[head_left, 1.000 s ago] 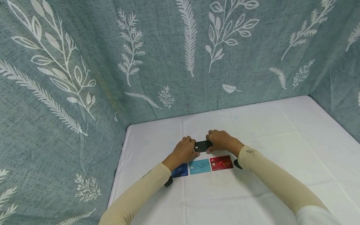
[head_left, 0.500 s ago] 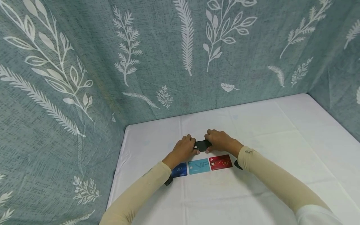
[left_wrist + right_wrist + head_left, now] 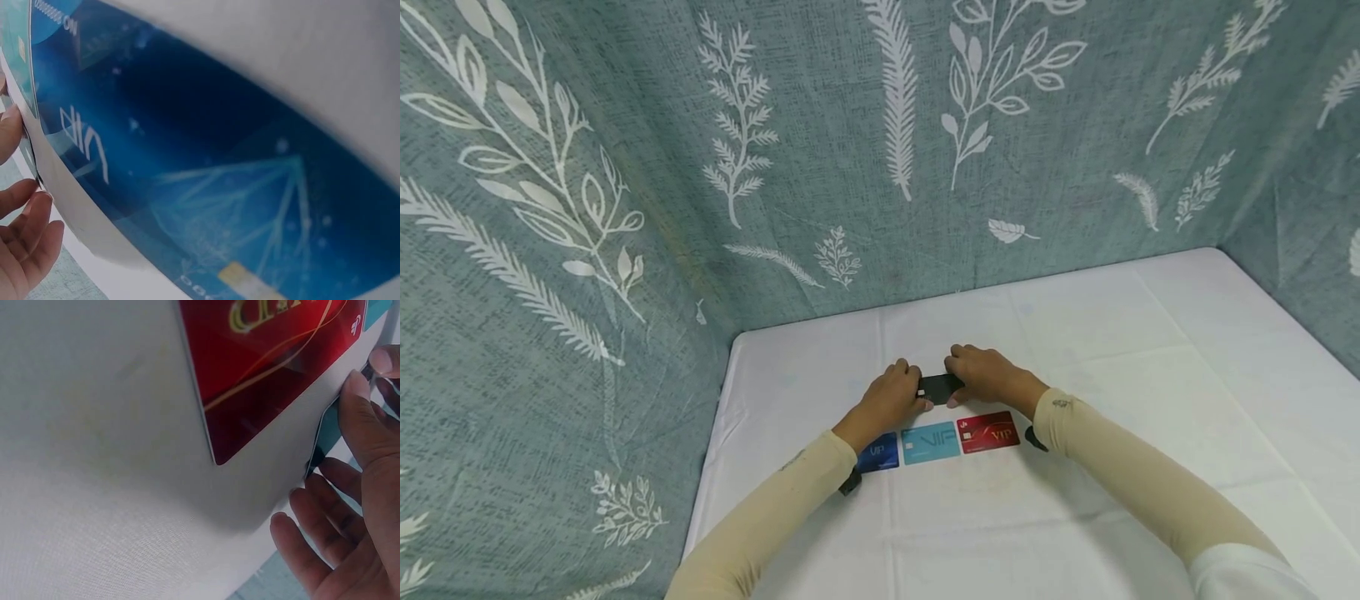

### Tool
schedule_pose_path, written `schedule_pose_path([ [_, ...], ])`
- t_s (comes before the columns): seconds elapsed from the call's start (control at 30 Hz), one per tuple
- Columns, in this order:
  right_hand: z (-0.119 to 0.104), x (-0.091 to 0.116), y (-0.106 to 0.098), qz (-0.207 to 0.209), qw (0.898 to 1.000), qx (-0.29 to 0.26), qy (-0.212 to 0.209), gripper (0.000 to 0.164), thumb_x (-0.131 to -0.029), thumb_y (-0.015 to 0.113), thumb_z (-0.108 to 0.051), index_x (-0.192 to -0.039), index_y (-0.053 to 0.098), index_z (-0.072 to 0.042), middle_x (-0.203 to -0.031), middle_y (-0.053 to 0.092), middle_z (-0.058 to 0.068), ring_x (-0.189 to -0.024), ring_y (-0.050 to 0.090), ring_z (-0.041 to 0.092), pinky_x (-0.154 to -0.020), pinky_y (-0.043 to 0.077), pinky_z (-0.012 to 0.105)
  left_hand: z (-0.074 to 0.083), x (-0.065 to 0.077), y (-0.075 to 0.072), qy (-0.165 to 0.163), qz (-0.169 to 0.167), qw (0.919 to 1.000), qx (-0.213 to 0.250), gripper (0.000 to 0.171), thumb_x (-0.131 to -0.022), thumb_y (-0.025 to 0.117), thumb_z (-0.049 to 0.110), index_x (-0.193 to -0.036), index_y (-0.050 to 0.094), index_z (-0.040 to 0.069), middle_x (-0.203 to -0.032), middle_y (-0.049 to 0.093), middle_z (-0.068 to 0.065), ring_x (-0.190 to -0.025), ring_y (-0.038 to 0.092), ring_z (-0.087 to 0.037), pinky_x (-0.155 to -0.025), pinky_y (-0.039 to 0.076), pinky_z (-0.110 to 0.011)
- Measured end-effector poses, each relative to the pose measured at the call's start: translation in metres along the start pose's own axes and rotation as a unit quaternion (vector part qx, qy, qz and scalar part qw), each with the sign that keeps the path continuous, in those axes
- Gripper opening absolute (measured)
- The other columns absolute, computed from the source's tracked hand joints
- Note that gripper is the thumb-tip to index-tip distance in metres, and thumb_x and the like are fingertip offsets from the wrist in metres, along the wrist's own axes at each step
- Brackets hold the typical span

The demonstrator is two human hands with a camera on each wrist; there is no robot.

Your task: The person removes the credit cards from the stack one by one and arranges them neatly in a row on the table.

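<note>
In the head view a black card (image 3: 940,389) spans the gap between my two hands, beyond a row of other cards. My left hand (image 3: 889,397) pinches its left end. The right end is pinched by my right hand (image 3: 991,375), whose thumb shows on the near edge. The fingers cover both ends of the card. Nearer me lie a dark blue card (image 3: 880,453), partly behind my left wrist, a light blue card (image 3: 931,443) and a red card (image 3: 988,432). The right wrist view shows the held card (image 3: 329,428) tilted, with thumb and fingers at its edges.
A white cloth (image 3: 1075,508) covers the table under the cards. Behind and to the left hangs a grey-green curtain (image 3: 820,150) with white leaf prints. Dark wrist devices (image 3: 850,482) sit beneath both wrists.
The black card has tilted slightly, and its lettering is harder to read than a second ago. Both hands keep their hold almost in place. The head view has shifted a little.
</note>
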State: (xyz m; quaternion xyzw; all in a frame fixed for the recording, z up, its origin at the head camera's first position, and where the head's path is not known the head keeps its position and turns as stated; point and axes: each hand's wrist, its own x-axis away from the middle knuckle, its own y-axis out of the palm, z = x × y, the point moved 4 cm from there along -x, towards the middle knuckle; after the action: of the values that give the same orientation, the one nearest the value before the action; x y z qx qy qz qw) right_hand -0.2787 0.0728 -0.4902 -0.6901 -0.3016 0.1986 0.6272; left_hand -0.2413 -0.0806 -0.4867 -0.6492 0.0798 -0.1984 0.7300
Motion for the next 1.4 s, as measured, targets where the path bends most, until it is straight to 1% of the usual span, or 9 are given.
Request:
schedule_pose_path([
  [0.3,0.001,0.0004,-0.001,-0.003,1.0,-0.008,0.003,0.057,-0.081,0.081,-0.045,-0.119,0.061,-0.007,-0.103,0.062,0.006,-0.089,0.056,0.015,-0.077,0.054,0.034,-0.0003,0.0014,0.0004,-0.008,0.006,0.9998,0.018,0.054,-0.095,0.068,0.04,-0.127,0.054,-0.001,-0.109,0.055,-0.011,-0.089,0.05,-0.016,-0.081,0.052,-0.034],
  [0.47,0.0011,-0.0005,-0.0007,-0.002,1.0,-0.004,0.0,0.056,-0.082,0.081,-0.045,-0.118,0.061,-0.008,-0.102,0.062,0.005,-0.088,0.056,0.015,-0.077,0.054,0.034,-0.0002,0.0012,0.0009,-0.009,0.007,0.9993,0.035,0.053,-0.096,0.068,0.037,-0.128,0.053,-0.002,-0.11,0.055,-0.012,-0.089,0.051,-0.017,-0.081,0.053,-0.034],
  [0.67,0.0009,0.0003,-0.0012,0.001,1.0,-0.005,-0.002,0.055,-0.081,0.081,-0.044,-0.119,0.065,-0.007,-0.102,0.062,0.005,-0.086,0.055,0.015,-0.076,0.054,0.033,0.0,0.0011,0.0025,-0.001,0.015,0.9996,0.023,0.056,-0.097,0.067,0.037,-0.134,0.053,-0.004,-0.115,0.056,-0.014,-0.091,0.052,-0.017,-0.082,0.054,-0.034],
  [0.83,0.0005,0.0027,-0.0017,0.012,1.0,-0.002,-0.007,0.054,-0.081,0.081,-0.044,-0.117,0.066,-0.008,-0.1,0.061,0.005,-0.084,0.054,0.014,-0.072,0.053,0.031,-0.0009,0.0007,0.0046,0.0,0.011,0.9999,0.01,0.054,-0.097,0.066,0.039,-0.13,0.057,-0.003,-0.112,0.055,-0.013,-0.089,0.05,-0.016,-0.08,0.054,-0.032],
  [0.93,0.0,0.0041,-0.0023,0.02,1.0,-0.001,-0.011,0.053,-0.082,0.081,-0.044,-0.117,0.066,-0.008,-0.1,0.061,0.005,-0.083,0.054,0.014,-0.071,0.053,0.031,-0.0013,0.0008,0.0043,0.0,0.01,0.9999,0.009,0.055,-0.096,0.067,0.04,-0.13,0.057,-0.002,-0.112,0.055,-0.013,-0.089,0.05,-0.016,-0.08,0.053,-0.032],
  [1.27,0.0011,0.0083,-0.0006,0.045,0.999,0.014,-0.021,0.053,-0.081,0.081,-0.048,-0.116,0.066,-0.011,-0.095,0.061,0.004,-0.079,0.055,0.013,-0.064,0.051,0.027,0.0,0.0039,0.0018,-0.001,0.013,0.9997,0.018,0.052,-0.096,0.067,0.038,-0.13,0.057,-0.001,-0.107,0.058,-0.011,-0.088,0.05,-0.017,-0.079,0.051,-0.033],
  [1.4,0.0018,0.0094,-0.0002,0.054,0.998,0.008,-0.021,0.054,-0.08,0.081,-0.049,-0.116,0.067,-0.012,-0.093,0.061,0.004,-0.077,0.055,0.013,-0.063,0.051,0.028,0.0004,0.0043,0.0015,-0.001,0.014,0.9995,0.03,0.053,-0.096,0.068,0.037,-0.131,0.057,-0.002,-0.106,0.06,-0.011,-0.088,0.051,-0.018,-0.081,0.051,-0.033],
])
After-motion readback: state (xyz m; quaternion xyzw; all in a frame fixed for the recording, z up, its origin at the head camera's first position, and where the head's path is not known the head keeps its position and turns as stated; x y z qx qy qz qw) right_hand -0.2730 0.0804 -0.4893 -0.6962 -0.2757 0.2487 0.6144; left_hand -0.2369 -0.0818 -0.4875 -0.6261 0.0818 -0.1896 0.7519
